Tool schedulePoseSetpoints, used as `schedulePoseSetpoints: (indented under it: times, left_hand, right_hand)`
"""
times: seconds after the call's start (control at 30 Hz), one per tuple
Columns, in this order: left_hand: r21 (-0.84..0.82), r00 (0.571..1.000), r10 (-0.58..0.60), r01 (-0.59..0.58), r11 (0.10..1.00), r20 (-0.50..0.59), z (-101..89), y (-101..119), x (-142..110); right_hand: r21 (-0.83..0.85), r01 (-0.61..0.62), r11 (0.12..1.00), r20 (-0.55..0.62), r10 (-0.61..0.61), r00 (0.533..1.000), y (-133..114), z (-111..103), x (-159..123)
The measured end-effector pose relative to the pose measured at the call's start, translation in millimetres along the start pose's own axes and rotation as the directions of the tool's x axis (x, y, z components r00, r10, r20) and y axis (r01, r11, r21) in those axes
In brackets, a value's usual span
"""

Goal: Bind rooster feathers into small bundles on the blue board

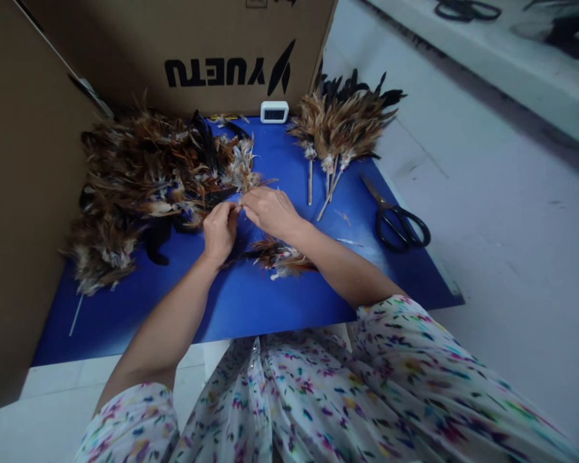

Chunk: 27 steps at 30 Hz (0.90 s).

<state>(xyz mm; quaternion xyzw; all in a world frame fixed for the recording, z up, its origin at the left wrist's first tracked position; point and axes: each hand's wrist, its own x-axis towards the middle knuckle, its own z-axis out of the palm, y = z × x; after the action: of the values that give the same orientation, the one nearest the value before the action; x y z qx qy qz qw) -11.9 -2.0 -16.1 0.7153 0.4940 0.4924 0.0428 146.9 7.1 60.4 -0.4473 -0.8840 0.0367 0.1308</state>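
Note:
Over the middle of the blue table my left hand [220,233] and my right hand [273,211] meet fingertip to fingertip, both pinched closed. Whatever is between the fingers is too small and hidden to make out. Just beyond them spreads a large heap of brown and black feathers [149,157], its right edge close to my fingers. A small bunch of feathers [282,256] with white fluff lies below my right hand, partly covered by my forearm.
Feather bundles on sticks [345,122] lie at the back right. Black-handled scissors [400,226] rest near the right edge of the blue table [270,308]. A white digital timer [274,112] stands before a cardboard box [212,32]. More cardboard [19,193] walls the left side.

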Motion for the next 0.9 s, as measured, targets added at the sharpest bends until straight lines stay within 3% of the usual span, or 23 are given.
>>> schedulePoseSetpoints:
  times: [0.23,0.4,0.6,0.77,0.9]
  left_hand:
    - [-0.003,1.000,-0.013,0.013,1.000,-0.001,-2.5,3.1,2.0]
    - [-0.130,0.983,-0.185,0.186,0.974,0.022,-2.4,4.8,2.8]
    - [-0.429,0.901,-0.414,0.428,0.795,0.131,0.9,5.7,2.8]
    - [-0.552,0.853,-0.493,0.497,0.669,0.171,3.7,7.2,5.1]
    - [-0.620,0.811,-0.550,0.540,0.569,0.200,5.4,8.1,6.6]
  right_hand:
    - [0.031,0.032,0.999,0.009,-0.032,0.999,2.2,0.4,0.9]
    - [0.252,0.078,0.965,-0.128,-0.046,0.991,12.8,9.5,4.8]
    - [0.523,0.051,0.850,-0.231,0.083,0.969,19.8,5.1,8.3]
    - [0.638,-0.019,0.770,-0.235,0.219,0.947,26.8,-0.1,10.2]
    - [0.628,-0.040,0.778,-0.283,0.276,0.919,41.0,0.4,14.4]
